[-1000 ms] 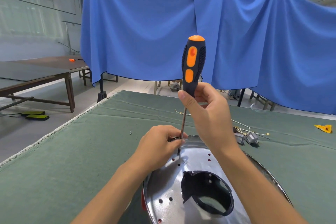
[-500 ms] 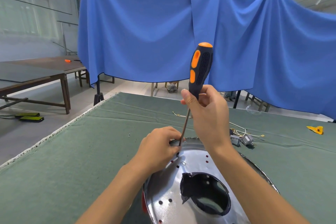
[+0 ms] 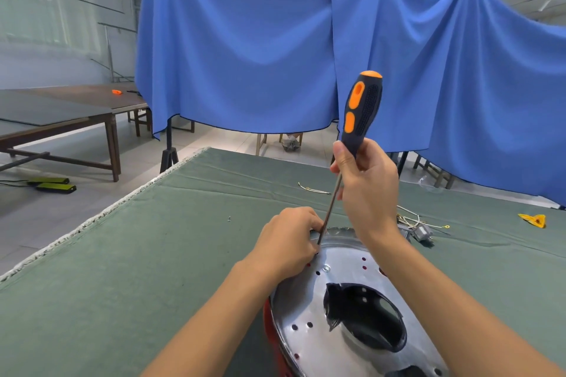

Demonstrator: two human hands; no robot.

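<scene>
A round shiny metal plate (image 3: 346, 291) with small holes and a black-rimmed opening lies on the green table cloth, over a red body. My right hand (image 3: 366, 190) grips the lower end of a black and orange screwdriver (image 3: 360, 113). Its shaft slants down and left, and the tip meets the plate's far left rim. My left hand (image 3: 291, 243) rests on that rim with fingers curled beside the tip; what they pinch is hidden.
Loose wires and small grey parts (image 3: 418, 231) lie just right of the plate. A yellow piece (image 3: 534, 220) sits at far right and a tiny screw (image 3: 229, 218) at left. The table's edge (image 3: 92, 223) runs along the left. Blue cloth hangs behind.
The screwdriver has tilted, its handle leaning right and its tip shifting left toward the plate's rim. My right hand moved slightly right and up. My left hand stays on the rim.
</scene>
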